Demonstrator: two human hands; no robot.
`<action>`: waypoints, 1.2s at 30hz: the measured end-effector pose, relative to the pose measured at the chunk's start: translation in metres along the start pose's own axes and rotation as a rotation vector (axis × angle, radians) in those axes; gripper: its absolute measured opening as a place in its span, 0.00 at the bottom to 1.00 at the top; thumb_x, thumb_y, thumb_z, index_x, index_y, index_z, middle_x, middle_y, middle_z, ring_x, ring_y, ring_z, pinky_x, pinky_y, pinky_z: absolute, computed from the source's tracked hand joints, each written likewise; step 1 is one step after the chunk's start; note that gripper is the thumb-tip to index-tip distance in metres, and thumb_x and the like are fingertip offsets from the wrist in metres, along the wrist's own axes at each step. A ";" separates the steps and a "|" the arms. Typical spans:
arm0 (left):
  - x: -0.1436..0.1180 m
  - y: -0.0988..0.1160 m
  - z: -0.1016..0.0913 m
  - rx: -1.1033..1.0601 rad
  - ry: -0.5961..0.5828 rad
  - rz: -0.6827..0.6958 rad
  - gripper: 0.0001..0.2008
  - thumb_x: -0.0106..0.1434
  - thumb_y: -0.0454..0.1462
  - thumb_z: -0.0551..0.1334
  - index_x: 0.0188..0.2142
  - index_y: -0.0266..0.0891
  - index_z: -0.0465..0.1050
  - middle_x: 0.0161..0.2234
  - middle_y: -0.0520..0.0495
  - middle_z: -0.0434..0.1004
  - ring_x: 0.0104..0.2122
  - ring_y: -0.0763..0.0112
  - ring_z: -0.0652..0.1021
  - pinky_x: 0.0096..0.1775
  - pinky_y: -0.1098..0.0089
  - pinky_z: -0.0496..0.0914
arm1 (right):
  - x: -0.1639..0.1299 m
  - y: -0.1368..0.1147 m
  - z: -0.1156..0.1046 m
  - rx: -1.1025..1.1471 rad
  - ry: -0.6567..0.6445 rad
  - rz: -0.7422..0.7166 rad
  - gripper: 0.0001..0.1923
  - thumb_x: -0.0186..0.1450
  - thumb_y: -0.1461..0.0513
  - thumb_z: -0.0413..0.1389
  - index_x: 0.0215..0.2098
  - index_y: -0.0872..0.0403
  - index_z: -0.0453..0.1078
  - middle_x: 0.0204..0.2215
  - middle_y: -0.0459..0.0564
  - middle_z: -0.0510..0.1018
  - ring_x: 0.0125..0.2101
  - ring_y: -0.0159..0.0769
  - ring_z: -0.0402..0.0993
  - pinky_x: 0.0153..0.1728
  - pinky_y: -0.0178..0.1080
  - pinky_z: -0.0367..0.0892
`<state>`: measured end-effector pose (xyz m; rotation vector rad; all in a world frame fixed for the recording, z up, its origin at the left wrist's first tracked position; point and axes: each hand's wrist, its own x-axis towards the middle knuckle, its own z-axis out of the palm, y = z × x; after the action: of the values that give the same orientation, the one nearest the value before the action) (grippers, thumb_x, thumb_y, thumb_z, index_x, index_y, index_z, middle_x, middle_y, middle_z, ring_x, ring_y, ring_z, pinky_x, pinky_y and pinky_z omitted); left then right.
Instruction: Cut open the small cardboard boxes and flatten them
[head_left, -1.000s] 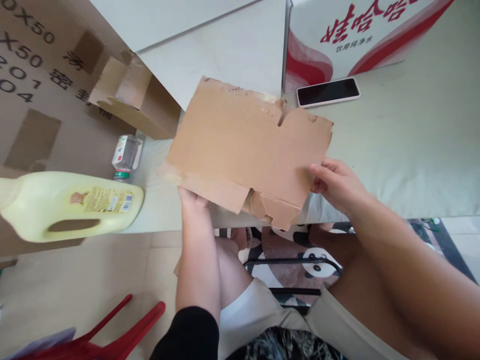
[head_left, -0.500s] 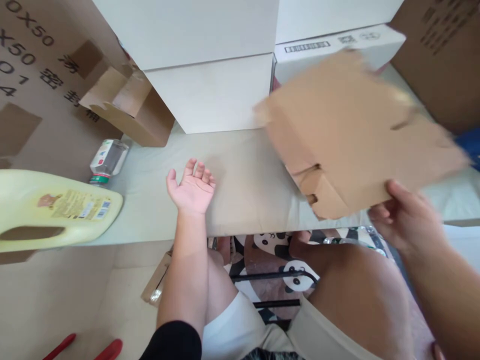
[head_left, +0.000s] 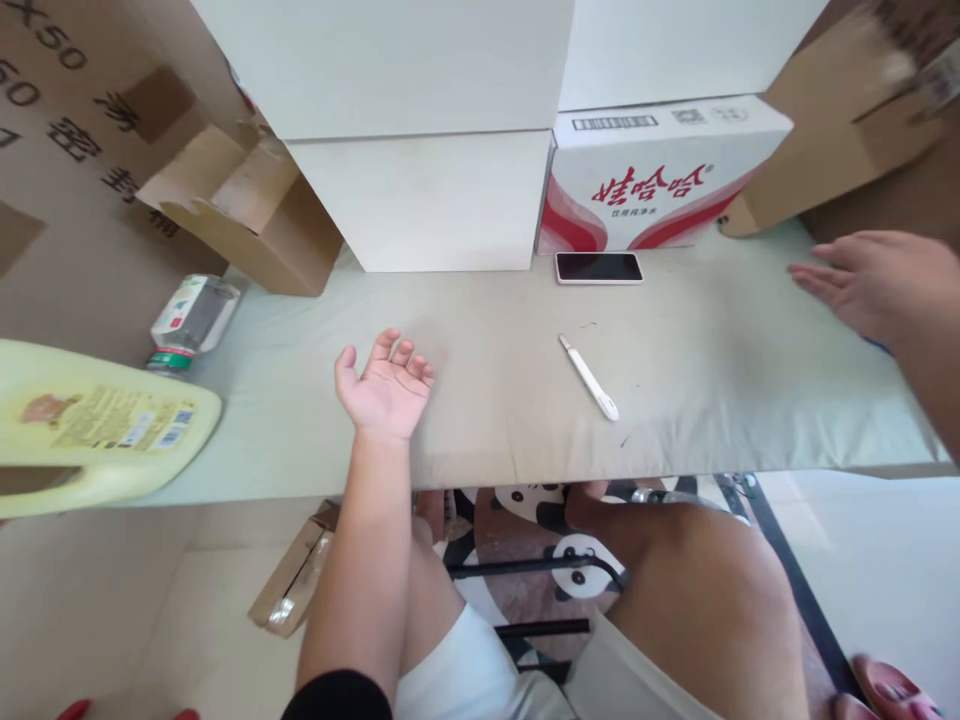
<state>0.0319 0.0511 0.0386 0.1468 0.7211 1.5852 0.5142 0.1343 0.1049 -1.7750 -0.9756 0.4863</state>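
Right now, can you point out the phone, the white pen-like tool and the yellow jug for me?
phone (head_left: 599, 267), head view, middle of its dark screen.
white pen-like tool (head_left: 589, 377), head view, middle of its shaft.
yellow jug (head_left: 97, 430), head view, on its label side.

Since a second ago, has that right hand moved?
Yes. The right hand has let go of the cardboard sheet and swung right, well past the phone, now open and empty.

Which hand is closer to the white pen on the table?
Left. The left hand rests palm up on the table, to the left of the white pen. The right hand is spread open far off to the pen's right, near the table's right edge.
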 end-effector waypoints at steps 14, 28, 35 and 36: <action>-0.019 0.055 -0.032 -0.204 -0.005 0.035 0.24 0.70 0.50 0.47 0.32 0.40 0.74 0.24 0.50 0.74 0.21 0.72 0.74 0.29 0.69 0.70 | -0.130 -0.084 0.204 -0.148 -0.621 0.001 0.04 0.65 0.68 0.58 0.37 0.53 0.71 0.37 0.51 0.80 0.33 0.30 0.79 0.45 0.36 0.77; -0.018 0.090 -0.065 -0.296 0.047 0.070 0.21 0.70 0.48 0.50 0.29 0.38 0.70 0.24 0.49 0.69 0.20 0.74 0.70 0.30 0.69 0.66 | -0.322 -0.265 0.452 -0.369 -0.886 -0.874 0.25 0.66 0.65 0.52 0.59 0.68 0.71 0.71 0.65 0.55 0.67 0.54 0.63 0.65 0.52 0.53; -0.014 0.087 -0.069 -0.194 0.088 0.127 0.22 0.72 0.46 0.47 0.29 0.39 0.70 0.24 0.50 0.68 0.22 0.74 0.69 0.32 0.69 0.65 | -0.326 -0.249 0.438 -0.343 -0.846 -0.895 0.25 0.64 0.67 0.49 0.56 0.71 0.75 0.56 0.56 0.78 0.64 0.47 0.66 0.60 0.44 0.56; -0.012 0.085 -0.069 -0.148 0.097 0.169 0.21 0.71 0.46 0.48 0.29 0.39 0.70 0.24 0.49 0.68 0.22 0.73 0.70 0.32 0.68 0.66 | -0.322 -0.243 0.427 -0.323 -0.813 -0.898 0.24 0.64 0.68 0.49 0.55 0.69 0.77 0.54 0.55 0.80 0.61 0.43 0.71 0.59 0.42 0.59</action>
<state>-0.0725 0.0173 0.0322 0.0222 0.6773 1.8114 -0.0723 0.1649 0.1142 -1.1717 -2.3649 0.4670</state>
